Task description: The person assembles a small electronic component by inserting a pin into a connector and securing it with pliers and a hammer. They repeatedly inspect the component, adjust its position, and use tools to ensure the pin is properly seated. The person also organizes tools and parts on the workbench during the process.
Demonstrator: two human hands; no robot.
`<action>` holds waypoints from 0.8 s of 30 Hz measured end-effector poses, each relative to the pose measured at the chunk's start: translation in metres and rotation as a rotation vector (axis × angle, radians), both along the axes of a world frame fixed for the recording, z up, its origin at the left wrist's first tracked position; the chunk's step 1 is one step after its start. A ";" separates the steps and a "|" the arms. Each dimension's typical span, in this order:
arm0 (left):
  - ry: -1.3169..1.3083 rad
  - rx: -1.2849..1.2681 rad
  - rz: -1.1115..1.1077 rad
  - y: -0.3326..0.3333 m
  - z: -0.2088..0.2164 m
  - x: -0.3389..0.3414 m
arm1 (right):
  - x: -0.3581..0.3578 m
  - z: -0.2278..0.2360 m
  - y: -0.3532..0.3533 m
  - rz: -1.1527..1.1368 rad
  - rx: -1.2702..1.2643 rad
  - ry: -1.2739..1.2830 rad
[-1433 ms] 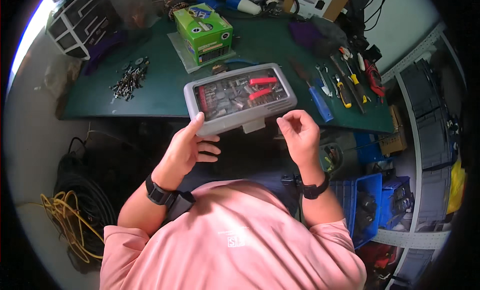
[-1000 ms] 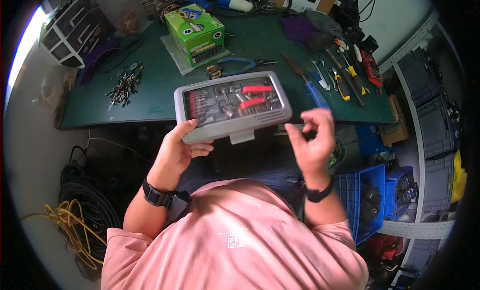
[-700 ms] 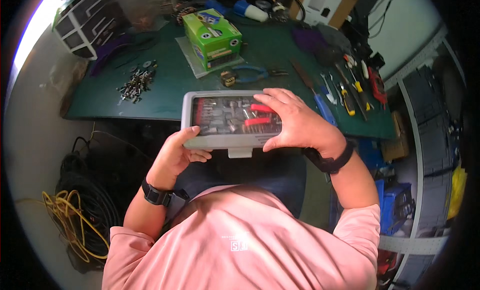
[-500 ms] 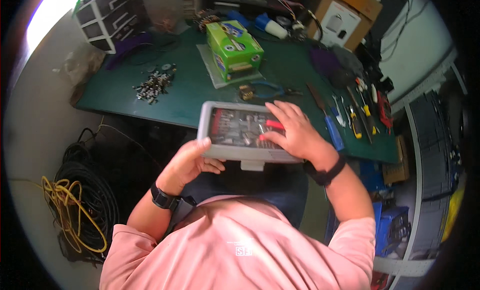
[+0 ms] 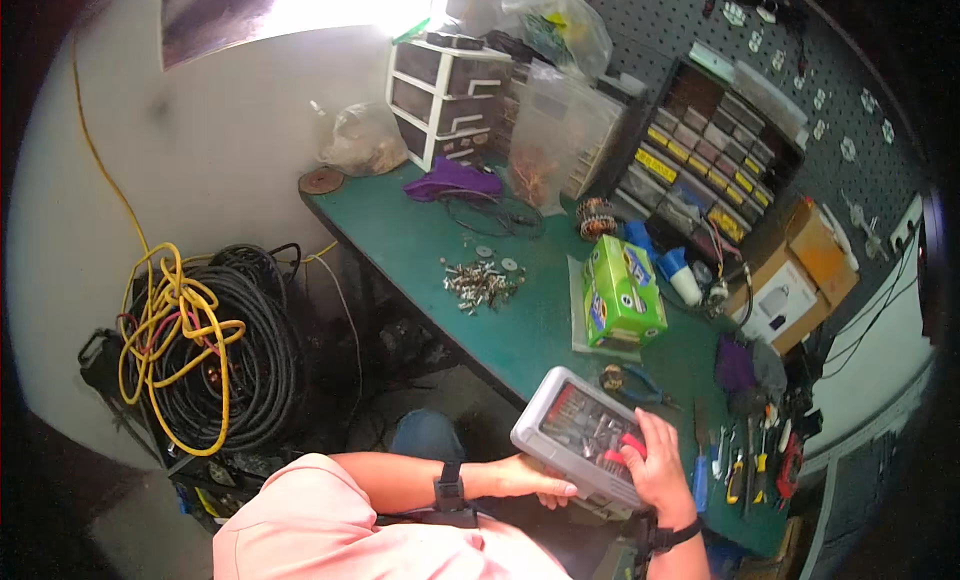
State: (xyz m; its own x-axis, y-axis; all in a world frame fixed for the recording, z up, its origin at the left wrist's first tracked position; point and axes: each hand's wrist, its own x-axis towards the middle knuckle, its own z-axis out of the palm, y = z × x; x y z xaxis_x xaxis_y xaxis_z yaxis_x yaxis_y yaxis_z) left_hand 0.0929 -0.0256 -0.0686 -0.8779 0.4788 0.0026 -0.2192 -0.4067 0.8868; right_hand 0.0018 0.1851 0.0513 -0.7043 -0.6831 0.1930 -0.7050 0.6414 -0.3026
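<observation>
A grey case with a clear lid [image 5: 585,425] is held tilted at the bench's front edge. Small metal parts, which look like sockets and bits, show through the lid, with something red beside the fingers. My left hand [image 5: 535,480] grips its near side from below, thumb along the wall and some fingers hidden underneath. Over the right end of the lid lies my right hand [image 5: 660,465], its fingers curved onto the case. Beyond the case, blue-handled pliers [image 5: 640,385] lie on the green bench [image 5: 400,235].
A heap of small metal parts [image 5: 482,285] lies left of a green box [image 5: 622,295]. Hand tools [image 5: 745,470] line the right side. Drawer units [image 5: 690,160] stand at the back. Coiled black cable and a yellow cord [image 5: 180,330] sit on the left.
The view has swung left, bringing more of the wall, cables and drawers into sight. Both hands still hold the case, which now appears lower, further right and more tilted.
</observation>
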 end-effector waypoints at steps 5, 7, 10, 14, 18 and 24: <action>0.098 -0.018 0.064 0.011 -0.020 -0.009 | -0.007 -0.005 0.003 0.009 0.007 -0.009; 0.161 -0.020 0.113 0.015 -0.017 -0.007 | -0.006 -0.008 0.006 0.001 0.011 0.008; 0.256 0.005 0.214 0.013 -0.007 0.000 | 0.003 -0.008 0.000 -0.042 0.035 0.012; 0.257 -0.033 0.154 0.010 -0.011 -0.008 | 0.004 -0.009 0.002 -0.057 0.009 0.010; 0.213 -0.073 0.059 0.010 -0.025 -0.015 | 0.004 -0.004 -0.002 -0.051 0.009 -0.013; 0.138 -0.100 0.099 0.001 -0.007 -0.018 | 0.039 0.012 -0.017 0.161 -0.019 0.338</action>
